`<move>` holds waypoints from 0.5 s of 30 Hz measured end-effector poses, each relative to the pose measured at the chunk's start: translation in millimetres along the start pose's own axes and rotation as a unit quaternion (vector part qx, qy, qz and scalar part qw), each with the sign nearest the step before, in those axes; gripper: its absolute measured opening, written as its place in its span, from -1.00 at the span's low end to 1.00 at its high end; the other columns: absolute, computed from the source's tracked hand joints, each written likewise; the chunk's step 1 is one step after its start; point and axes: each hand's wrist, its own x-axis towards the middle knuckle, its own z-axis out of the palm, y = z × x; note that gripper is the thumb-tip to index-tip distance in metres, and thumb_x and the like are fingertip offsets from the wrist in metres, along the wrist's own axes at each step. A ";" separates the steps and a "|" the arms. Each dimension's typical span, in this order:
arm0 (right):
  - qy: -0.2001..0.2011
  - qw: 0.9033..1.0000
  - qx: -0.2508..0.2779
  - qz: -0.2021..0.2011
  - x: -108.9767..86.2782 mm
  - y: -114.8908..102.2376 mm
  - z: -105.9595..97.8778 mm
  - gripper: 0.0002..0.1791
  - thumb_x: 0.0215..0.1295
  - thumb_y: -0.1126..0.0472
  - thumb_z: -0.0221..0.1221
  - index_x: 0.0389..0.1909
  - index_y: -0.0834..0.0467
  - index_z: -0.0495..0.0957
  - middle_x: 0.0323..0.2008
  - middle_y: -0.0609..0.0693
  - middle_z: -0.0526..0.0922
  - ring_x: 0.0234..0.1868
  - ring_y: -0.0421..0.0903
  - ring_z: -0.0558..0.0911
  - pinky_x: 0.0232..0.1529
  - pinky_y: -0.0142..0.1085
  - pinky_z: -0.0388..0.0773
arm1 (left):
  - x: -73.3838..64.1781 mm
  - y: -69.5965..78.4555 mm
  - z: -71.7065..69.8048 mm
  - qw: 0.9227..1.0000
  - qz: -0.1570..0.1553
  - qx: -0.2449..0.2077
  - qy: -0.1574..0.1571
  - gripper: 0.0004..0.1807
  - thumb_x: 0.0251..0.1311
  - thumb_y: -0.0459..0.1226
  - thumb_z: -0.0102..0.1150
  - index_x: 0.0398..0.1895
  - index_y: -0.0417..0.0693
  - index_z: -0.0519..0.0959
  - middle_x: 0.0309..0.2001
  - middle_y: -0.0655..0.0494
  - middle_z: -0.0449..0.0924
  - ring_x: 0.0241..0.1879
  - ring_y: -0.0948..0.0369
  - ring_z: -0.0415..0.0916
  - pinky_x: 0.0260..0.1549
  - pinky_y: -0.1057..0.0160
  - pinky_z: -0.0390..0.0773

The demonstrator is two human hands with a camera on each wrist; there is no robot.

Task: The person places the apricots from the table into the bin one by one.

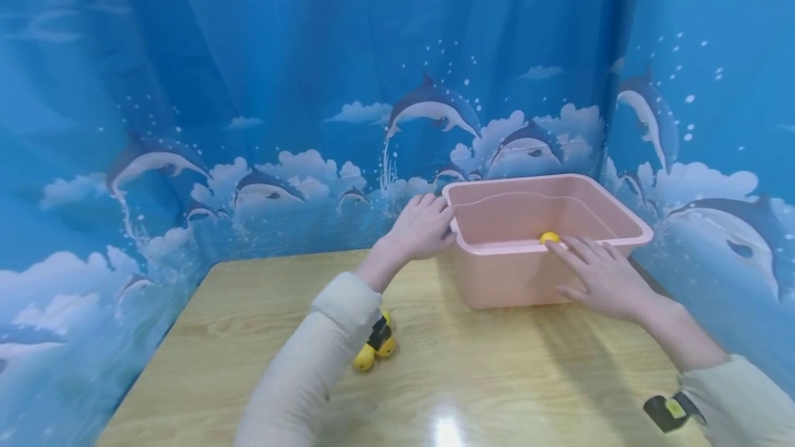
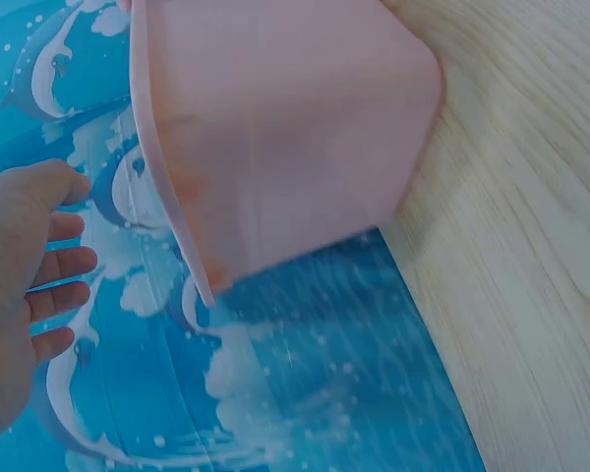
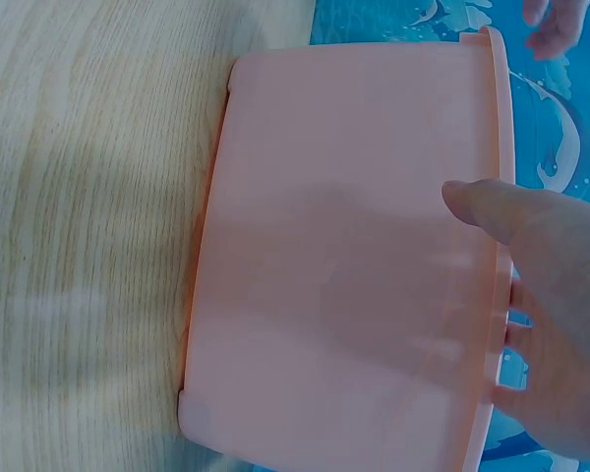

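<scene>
A pink plastic basin (image 1: 509, 278) sits at the back right of the wooden table. One small yellow round thing (image 1: 549, 237) shows inside it, near the front rim. My left hand (image 1: 424, 226) is at the basin's left rim; in the left wrist view that hand (image 2: 25, 285) has its fingers loosely bent, with a gap between them and the rim (image 2: 162, 177). At the front rim, my right hand (image 1: 605, 278) reaches over with fingers spread. The right wrist view has its thumb (image 3: 477, 205) outside the front wall and the other fingertips right at the rim.
Several small yellow lemon-like pieces (image 1: 364, 358) lie on the table (image 1: 459, 378), partly hidden by my left wrist and a black wrist device (image 1: 379, 331). Another black device (image 1: 666, 412) is on my right wrist. A blue dolphin-print curtain (image 1: 298, 88) hangs behind and at both sides.
</scene>
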 end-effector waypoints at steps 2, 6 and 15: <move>-0.001 1.000 0.001 0.000 0.3 0.2 -0.6 -0.17 0.08 0.04 0.29 0.32 0.21 0.16 0.21 0.32 0.26 0.18 0.30 0.25 0.09 0.26 0.11 | -8.4 -5.5 1.0 1.000 -0.003 0.001 0.004 -0.61 0.26 -0.03 0.01 0.06 0.00 0.47 -0.07 0.09 0.46 -0.05 0.14 0.31 0.05 0.13 0.28; -0.014 1.000 0.004 0.007 0.4 -0.4 -1.7 -0.17 0.09 0.02 0.28 0.33 0.22 0.16 0.22 0.33 0.23 0.20 0.30 0.23 0.10 0.26 0.09 | -25.7 -14.4 4.7 1.000 -0.008 0.011 0.001 -0.61 0.23 -0.02 0.04 0.03 0.01 0.50 -0.08 0.10 0.49 -0.05 0.14 0.35 0.04 0.13 0.32; -0.004 1.000 0.002 0.000 0.9 1.7 0.6 -0.17 0.07 0.03 0.30 0.32 0.21 0.16 0.21 0.34 0.25 0.19 0.32 0.24 0.08 0.26 0.10 | -58.9 -30.8 19.9 0.999 -0.011 0.031 -0.013 -0.60 0.21 0.02 0.06 -0.01 0.00 0.52 -0.15 0.10 0.50 -0.11 0.15 0.37 -0.02 0.15 0.35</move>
